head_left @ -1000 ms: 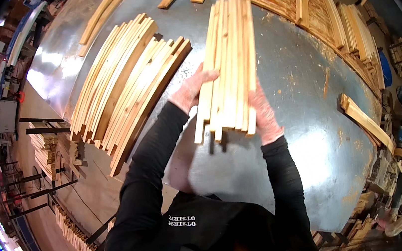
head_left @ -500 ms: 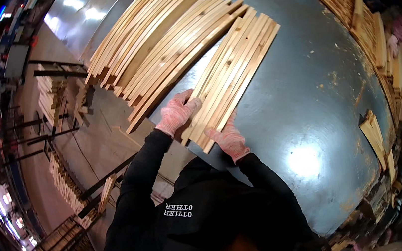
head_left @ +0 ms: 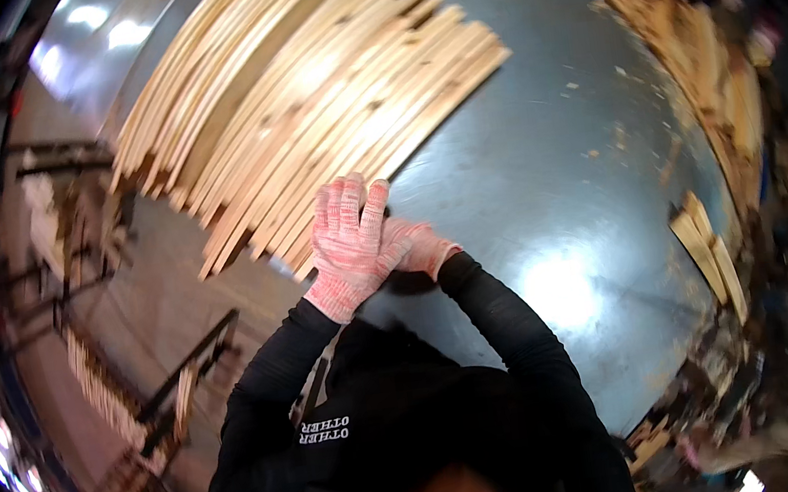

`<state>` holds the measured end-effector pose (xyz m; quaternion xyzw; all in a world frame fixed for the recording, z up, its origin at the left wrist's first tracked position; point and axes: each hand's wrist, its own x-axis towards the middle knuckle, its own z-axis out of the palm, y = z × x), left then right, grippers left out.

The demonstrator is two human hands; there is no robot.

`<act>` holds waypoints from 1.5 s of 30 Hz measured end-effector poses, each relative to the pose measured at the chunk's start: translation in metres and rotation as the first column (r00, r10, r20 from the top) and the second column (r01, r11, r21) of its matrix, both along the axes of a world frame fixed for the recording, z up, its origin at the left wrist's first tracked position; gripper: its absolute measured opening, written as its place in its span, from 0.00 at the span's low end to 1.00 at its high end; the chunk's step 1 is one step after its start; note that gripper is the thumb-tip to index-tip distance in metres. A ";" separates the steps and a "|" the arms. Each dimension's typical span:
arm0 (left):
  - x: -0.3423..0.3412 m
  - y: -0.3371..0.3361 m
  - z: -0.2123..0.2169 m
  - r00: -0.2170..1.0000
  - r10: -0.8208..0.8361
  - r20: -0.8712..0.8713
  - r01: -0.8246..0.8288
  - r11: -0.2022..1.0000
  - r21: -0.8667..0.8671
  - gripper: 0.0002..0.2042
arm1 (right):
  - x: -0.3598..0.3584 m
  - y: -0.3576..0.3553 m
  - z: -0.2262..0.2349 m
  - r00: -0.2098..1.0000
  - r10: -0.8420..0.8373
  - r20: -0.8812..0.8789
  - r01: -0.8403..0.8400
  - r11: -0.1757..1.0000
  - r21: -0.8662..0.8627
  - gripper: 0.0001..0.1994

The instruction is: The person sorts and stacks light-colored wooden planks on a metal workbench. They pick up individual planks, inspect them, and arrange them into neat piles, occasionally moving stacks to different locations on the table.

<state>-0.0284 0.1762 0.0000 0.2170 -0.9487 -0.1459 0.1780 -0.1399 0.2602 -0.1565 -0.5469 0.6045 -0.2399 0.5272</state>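
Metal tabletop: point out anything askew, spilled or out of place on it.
Pale flecks, likely wood debris, litter the right part of the metal tabletop. Two loose wooden slats lie near its right edge, at a different angle from and well apart from the wooden strips laid side by side.

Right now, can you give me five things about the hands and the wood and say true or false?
1. The left hand and right hand wear gloves. True.
2. The hands are far apart. False: in this view, the left hand overlaps the right hand.
3. Many wooden strips lie side by side. True.
4. The sleeves are yellow. False: the sleeves are black.
5. A shiny grey tabletop shows right of the strips. True.
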 end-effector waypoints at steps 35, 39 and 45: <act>-0.528 0.488 -0.068 0.660 -0.751 -0.011 0.363 0.307 0.880 0.32 | -0.404 0.550 -0.010 -0.322 -0.938 -0.128 0.797 -0.196 -0.571 0.43; -0.396 0.457 -0.074 0.843 -0.511 -0.167 0.209 0.026 0.978 0.38 | -0.315 0.533 0.007 0.133 -0.991 -0.023 0.833 0.124 -0.538 0.42; -0.291 0.404 -0.047 0.956 -0.152 0.251 -0.236 0.111 0.965 0.31 | -0.385 0.564 0.069 0.111 -0.747 -0.655 0.447 0.626 -0.639 0.26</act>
